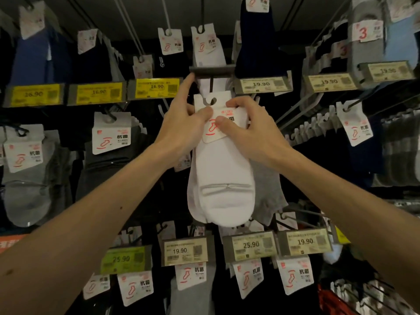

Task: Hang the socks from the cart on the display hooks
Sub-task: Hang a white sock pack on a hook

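Rows of packaged socks fill a dim shop display wall as two bare hands work at its centre. Both the left hand (181, 126) and the right hand (247, 126) grip the card header of a white sock pack (223, 178), thumbs pressed on its front, while the left index finger reaches up to touch the grey price-tag holder (212, 70) above. The header's cut-out sits at the display hook (211, 89); whether it is fully hooked cannot be told. Beside the pack hangs a grey sock (268, 189). Yellow price labels (156, 87) line the rail to the left.
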